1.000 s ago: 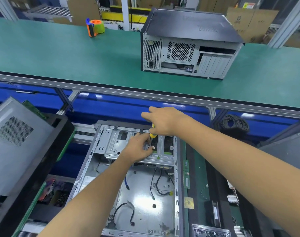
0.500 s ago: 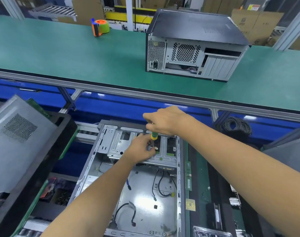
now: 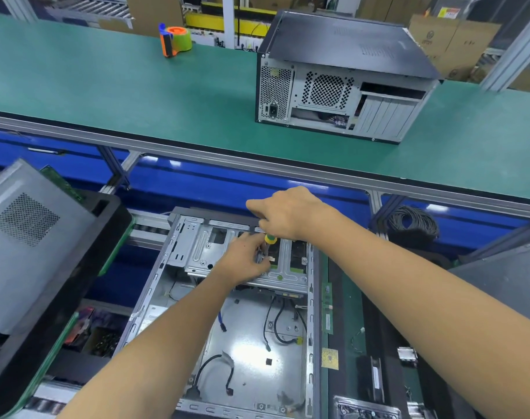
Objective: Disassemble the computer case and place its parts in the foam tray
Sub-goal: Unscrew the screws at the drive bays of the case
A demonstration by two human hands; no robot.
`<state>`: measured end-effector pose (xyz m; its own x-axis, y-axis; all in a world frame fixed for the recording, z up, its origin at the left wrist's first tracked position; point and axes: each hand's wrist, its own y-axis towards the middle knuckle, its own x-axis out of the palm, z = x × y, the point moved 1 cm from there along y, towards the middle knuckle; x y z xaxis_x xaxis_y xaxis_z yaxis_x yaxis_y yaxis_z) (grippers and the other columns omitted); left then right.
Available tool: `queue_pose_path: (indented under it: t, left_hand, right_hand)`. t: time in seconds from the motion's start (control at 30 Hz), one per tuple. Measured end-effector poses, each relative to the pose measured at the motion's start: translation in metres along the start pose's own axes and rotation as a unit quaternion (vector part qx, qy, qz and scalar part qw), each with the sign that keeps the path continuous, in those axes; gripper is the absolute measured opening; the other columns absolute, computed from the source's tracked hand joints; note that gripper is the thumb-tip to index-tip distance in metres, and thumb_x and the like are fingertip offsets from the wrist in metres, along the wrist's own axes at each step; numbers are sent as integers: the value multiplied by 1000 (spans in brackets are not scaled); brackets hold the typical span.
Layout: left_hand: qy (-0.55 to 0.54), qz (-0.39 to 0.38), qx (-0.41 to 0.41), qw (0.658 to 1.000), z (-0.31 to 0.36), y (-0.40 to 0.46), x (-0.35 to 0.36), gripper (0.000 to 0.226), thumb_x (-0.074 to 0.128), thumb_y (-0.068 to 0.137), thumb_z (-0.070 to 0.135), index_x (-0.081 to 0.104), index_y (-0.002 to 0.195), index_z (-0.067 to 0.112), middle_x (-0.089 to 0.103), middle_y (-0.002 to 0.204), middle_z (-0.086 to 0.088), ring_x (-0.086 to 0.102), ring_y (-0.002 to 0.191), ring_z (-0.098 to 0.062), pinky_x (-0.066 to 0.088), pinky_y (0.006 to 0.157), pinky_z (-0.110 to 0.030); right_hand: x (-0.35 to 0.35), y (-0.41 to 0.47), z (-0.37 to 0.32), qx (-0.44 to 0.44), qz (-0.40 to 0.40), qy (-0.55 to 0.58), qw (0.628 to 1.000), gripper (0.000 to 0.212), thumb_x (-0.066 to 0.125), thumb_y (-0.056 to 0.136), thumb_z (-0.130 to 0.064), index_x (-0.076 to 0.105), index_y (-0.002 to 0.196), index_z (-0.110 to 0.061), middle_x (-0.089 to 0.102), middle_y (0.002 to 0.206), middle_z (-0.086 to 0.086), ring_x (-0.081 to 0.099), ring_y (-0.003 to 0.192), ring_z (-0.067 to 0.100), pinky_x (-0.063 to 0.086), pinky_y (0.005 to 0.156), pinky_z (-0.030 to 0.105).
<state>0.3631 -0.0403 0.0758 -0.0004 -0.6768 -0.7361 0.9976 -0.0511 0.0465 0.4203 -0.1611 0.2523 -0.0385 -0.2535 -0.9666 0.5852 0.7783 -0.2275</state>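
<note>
While the right hand (image 3: 288, 216) is gripping the screwdriver (image 3: 269, 241) upright, the left hand (image 3: 245, 260), fingers curled, is pinching its tip at the drive cage (image 3: 203, 252); keeping the tool vertical is advisable.

no text can be read; a round logo marks a cardboard box (image 3: 430, 34).

The single head-worn camera is looking forward and down, sitting close above both hands (image 3: 276, 237), with the green tabletop (image 3: 106, 95) stretching beyond them.
</note>
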Motion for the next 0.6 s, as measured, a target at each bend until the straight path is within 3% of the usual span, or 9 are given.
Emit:
queue_pose_path:
  t: [0.1, 0.17, 0.27, 0.37, 0.43, 0.53, 0.6]
  left_hand:
    - [-3, 0, 4, 1000, -1, 0, 0, 11, 64, 76, 31, 57, 84, 30, 48, 75, 20, 47, 82, -3, 32, 70, -23]
    - [-7, 0, 2, 1000, -2, 1, 1, 11, 63, 75, 32, 58, 84, 28, 48, 74, 19, 47, 83, -1, 31, 69, -20]
    - [-8, -9, -6, 1000, -3, 2, 1, 11, 64, 76, 31, 57, 84, 28, 49, 74, 14, 47, 84, -5, 32, 68, -23]
    - [-7, -7, -13, 1000, -3, 1, 1, 13, 66, 78, 29, 54, 84, 28, 48, 72, 12, 45, 84, -11, 31, 69, -29]
    - [-6, -2, -2, 1000, -2, 1, 1, 13, 66, 79, 25, 55, 85, 26, 47, 69, 15, 44, 83, -11, 30, 70, -29]
    - [-10, 9, 4, 1000, -1, 0, 0, 15, 68, 79, 21, 55, 83, 28, 46, 68, 19, 42, 80, -6, 30, 69, -27]
    - [-13, 11, 4, 1000, 0, 0, 0, 17, 68, 79, 20, 54, 82, 30, 46, 67, 20, 44, 80, -3, 29, 68, -26]
  right_hand:
    - [3, -1, 3, -8, -18, 138, 990, 26, 63, 83, -21, 48, 103, -29, 47, 90, -5, 46, 67, 19, 24, 55, 31]
    - [4, -2, 5, -4, -34, 181, 983, 31, 67, 82, -22, 49, 105, -31, 42, 95, -5, 47, 67, 18, 26, 55, 31]
    - [5, -1, 8, 0, -13, 93, 996, 24, 58, 91, -38, 45, 107, -27, 51, 94, -2, 53, 74, 25, 30, 56, 33]
    - [4, 1, 14, 15, 14, 12, 1000, 18, 41, 99, -41, 39, 97, -23, 51, 72, 1, 50, 68, 26, 26, 54, 34]
    - [4, 0, 15, 1, 11, 58, 998, 9, 48, 94, -33, 42, 95, -25, 50, 71, -4, 47, 66, 22, 22, 54, 34]
    - [3, -1, 13, -11, -3, 163, 987, 23, 60, 80, -18, 50, 96, -31, 45, 92, -5, 47, 68, 18, 26, 55, 32]
    - [3, -1, 10, -19, -9, 167, 986, 22, 62, 80, -18, 51, 94, -32, 41, 94, -5, 47, 67, 19, 28, 54, 31]
